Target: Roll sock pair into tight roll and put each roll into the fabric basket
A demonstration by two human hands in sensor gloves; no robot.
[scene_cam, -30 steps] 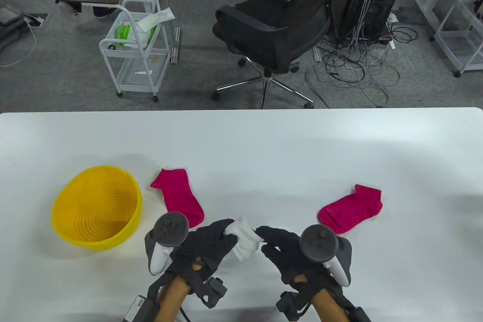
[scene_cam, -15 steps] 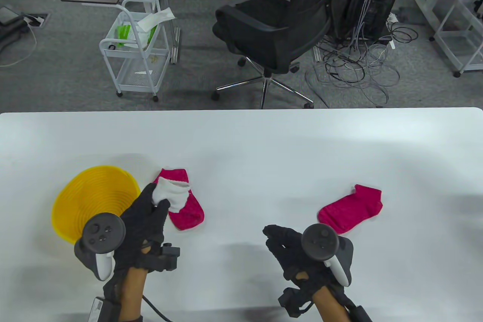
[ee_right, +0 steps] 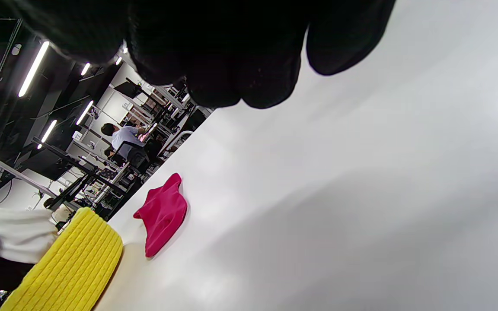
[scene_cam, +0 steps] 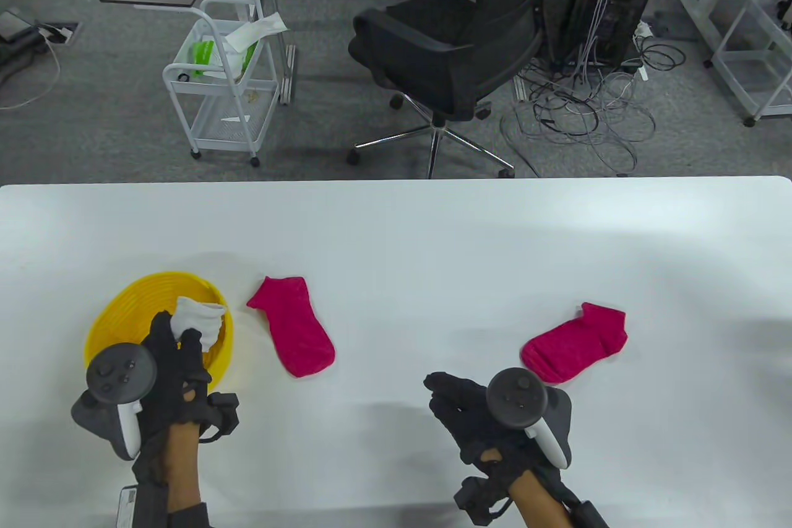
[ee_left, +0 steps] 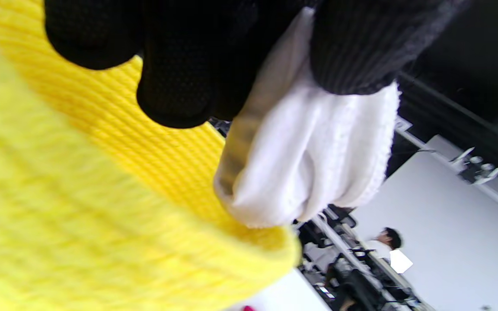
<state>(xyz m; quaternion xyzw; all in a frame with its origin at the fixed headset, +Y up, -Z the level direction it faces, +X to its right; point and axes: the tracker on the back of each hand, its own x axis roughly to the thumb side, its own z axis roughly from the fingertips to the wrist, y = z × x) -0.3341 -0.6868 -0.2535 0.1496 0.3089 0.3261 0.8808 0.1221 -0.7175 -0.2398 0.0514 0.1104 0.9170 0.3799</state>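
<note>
My left hand (scene_cam: 176,333) holds a white sock roll (scene_cam: 201,320) above the yellow fabric basket (scene_cam: 117,311), over its right part. In the left wrist view the fingers (ee_left: 180,65) are curled round the white sock roll (ee_left: 309,164), close to the yellow basket (ee_left: 80,194). A pink sock (scene_cam: 294,325) lies flat just right of the basket. A second pink sock (scene_cam: 575,342) lies at the right. My right hand (scene_cam: 455,404) hovers near the table's front edge, fingers loosely curled, holding nothing. The right wrist view shows the basket (ee_right: 65,268), the left pink sock (ee_right: 162,214) and the white roll (ee_right: 20,235).
The white table (scene_cam: 433,231) spreads wide behind and between the hands. Beyond its far edge stand a black office chair (scene_cam: 458,39), a white wire cart (scene_cam: 223,88) and tangled cables (scene_cam: 581,113) on the floor.
My left hand has carried the white sock roll from the table's front middle leftward, past the pink sock, to above the basket. The right hand let go of it and stayed put.
</note>
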